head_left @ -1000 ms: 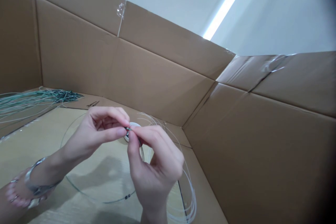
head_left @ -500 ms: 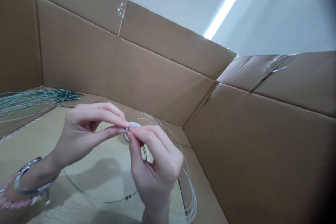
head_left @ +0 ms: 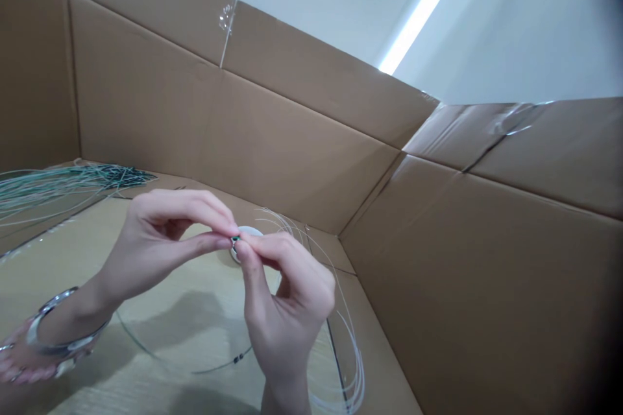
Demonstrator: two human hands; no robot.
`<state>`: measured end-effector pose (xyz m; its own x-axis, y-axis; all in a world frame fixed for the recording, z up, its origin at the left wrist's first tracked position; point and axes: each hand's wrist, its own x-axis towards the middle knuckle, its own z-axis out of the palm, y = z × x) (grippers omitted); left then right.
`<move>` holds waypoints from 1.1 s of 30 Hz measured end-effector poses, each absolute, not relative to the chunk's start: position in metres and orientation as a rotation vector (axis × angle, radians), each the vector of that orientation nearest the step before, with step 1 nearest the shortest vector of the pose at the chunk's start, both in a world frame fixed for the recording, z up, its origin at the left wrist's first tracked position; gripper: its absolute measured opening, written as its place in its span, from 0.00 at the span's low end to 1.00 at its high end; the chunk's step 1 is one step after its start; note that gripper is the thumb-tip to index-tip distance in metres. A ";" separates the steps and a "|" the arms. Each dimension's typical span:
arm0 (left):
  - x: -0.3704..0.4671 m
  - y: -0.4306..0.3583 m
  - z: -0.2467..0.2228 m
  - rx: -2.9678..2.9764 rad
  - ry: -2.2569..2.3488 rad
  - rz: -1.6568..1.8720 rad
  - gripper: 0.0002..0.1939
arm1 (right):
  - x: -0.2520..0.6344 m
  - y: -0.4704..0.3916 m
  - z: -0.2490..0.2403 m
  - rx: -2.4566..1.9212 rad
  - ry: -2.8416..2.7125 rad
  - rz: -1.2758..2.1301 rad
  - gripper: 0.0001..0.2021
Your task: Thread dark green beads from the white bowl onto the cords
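Note:
My left hand (head_left: 168,243) is closed in a pinch, thumb and forefinger meeting over a small green piece of thin cord (head_left: 235,238). Opposite it, my right hand (head_left: 289,295) pinches the same spot, its fingertips almost touching the left ones. Fingers hide most of what lies between them. Below, a thin dark-green cord (head_left: 160,360) curves from near my left wrist to behind my right hand, with small black beads (head_left: 238,358) on it. Whether it joins the pinched piece I cannot see. Right behind the fingertips stands a white round dish or roll (head_left: 251,231), partly covered.
A bundle of green and white cords (head_left: 92,178) lies at the back left. Loose loops of clear line (head_left: 357,369) spread along the right side. Cardboard walls (head_left: 302,136) surround the pale work surface (head_left: 204,285). Bracelets (head_left: 56,337) circle my left wrist.
My right hand has tilted and shifted slightly left, its fingers lower. More green shows between the fingertips. The dark strands behind the right fingers are no longer visible.

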<state>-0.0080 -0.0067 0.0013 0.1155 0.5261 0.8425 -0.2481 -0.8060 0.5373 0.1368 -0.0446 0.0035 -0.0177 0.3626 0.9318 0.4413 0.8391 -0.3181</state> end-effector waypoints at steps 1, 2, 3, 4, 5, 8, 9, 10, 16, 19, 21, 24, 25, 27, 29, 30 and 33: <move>-0.008 -0.007 0.001 1.833 0.279 1.748 0.09 | 0.137 -0.045 0.004 -0.646 -1.619 -0.074 0.06; -0.008 -0.007 0.001 1.838 0.292 1.747 0.09 | 0.137 -0.044 0.004 -0.646 -1.615 -0.081 0.06; -0.007 -0.008 0.001 1.838 0.310 1.745 0.09 | 0.137 -0.044 0.004 -0.643 -1.609 -0.088 0.06; -0.007 -0.008 0.000 1.836 0.330 1.743 0.09 | 0.137 -0.044 0.003 -0.634 -1.602 -0.095 0.06; -0.007 -0.008 0.000 1.830 0.353 1.748 0.09 | 0.136 -0.043 0.003 -0.626 -1.595 -0.102 0.06; -0.006 -0.008 -0.003 1.813 0.379 1.785 0.09 | 0.133 -0.042 0.001 -0.621 -1.575 -0.129 0.06; -0.005 -0.008 -0.004 1.807 0.375 1.804 0.09 | 0.132 -0.042 0.001 -0.624 -1.570 -0.137 0.06; -0.005 -0.008 -0.005 1.798 0.370 1.820 0.09 | 0.131 -0.042 0.001 -0.624 -1.568 -0.142 0.06; -0.003 -0.007 -0.007 1.716 0.344 1.841 0.11 | 0.131 -0.045 0.006 -0.613 -1.578 -0.084 0.08; -0.003 -0.005 -0.008 1.730 0.288 1.865 0.12 | 0.133 -0.046 0.006 -0.633 -1.570 -0.156 0.07; -0.004 -0.004 -0.008 1.777 0.258 1.892 0.14 | 0.132 -0.046 0.005 -0.651 -1.561 -0.219 0.06; -0.004 -0.004 -0.008 1.842 0.258 1.901 0.15 | 0.131 -0.045 0.005 -0.653 -1.565 -0.239 0.06; -0.004 -0.004 -0.008 1.856 0.260 1.898 0.15 | 0.131 -0.045 0.005 -0.648 -1.571 -0.233 0.07; -0.004 -0.005 -0.007 1.872 0.266 1.892 0.15 | 0.132 -0.044 0.004 -0.642 -1.581 -0.228 0.07; -0.004 -0.006 -0.007 1.878 0.273 1.887 0.15 | 0.133 -0.044 0.004 -0.638 -1.591 -0.228 0.07; -0.004 -0.006 -0.006 1.880 0.278 1.885 0.15 | 0.134 -0.044 0.004 -0.636 -1.593 -0.228 0.07; -0.004 -0.005 -0.006 1.908 0.251 1.885 0.14 | 0.136 -0.045 0.004 -0.645 -1.609 -0.225 0.07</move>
